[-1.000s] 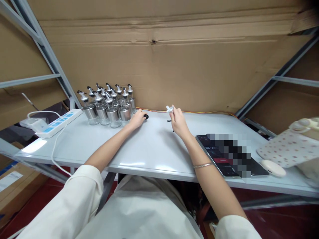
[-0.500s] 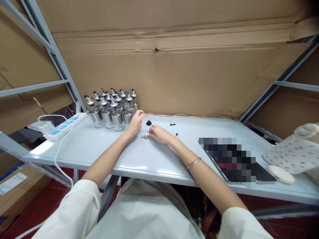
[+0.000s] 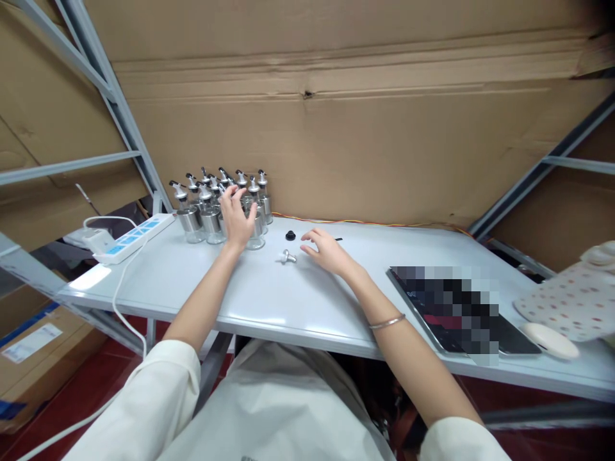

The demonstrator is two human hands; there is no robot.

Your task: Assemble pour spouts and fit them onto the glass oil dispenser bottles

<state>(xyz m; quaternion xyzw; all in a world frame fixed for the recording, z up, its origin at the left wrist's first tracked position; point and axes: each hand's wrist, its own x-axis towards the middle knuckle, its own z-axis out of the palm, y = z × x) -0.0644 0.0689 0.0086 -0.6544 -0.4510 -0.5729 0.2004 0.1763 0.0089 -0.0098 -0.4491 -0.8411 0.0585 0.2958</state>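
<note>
My left hand [image 3: 237,218] is raised at the front of a group of glass oil bottles [image 3: 210,221] with steel sleeves and metal pour spouts. Its fingers are spread and curved in front of one bottle's top; whether they touch it I cannot tell. My right hand [image 3: 329,251] hovers over the table with thumb and fingers apart, nothing in it. Just left of its fingertips, a loose metal pour spout [image 3: 289,257] lies on its side. Behind that sits a round black stopper [image 3: 290,235]. A thin black piece [image 3: 339,239] shows partly beyond my right hand.
A white power strip [image 3: 134,238] with a plugged-in charger lies at the table's left end. To the right are a tablet-like device [image 3: 418,307], blurred in part, a white oval object [image 3: 550,340] and a dotted cloth [image 3: 567,301]. Cardboard [image 3: 336,141] stands behind the table.
My right hand has let go of the metal pour spout, which now lies on the table, and has drawn slightly right. My left hand has moved left and up to the bottles.
</note>
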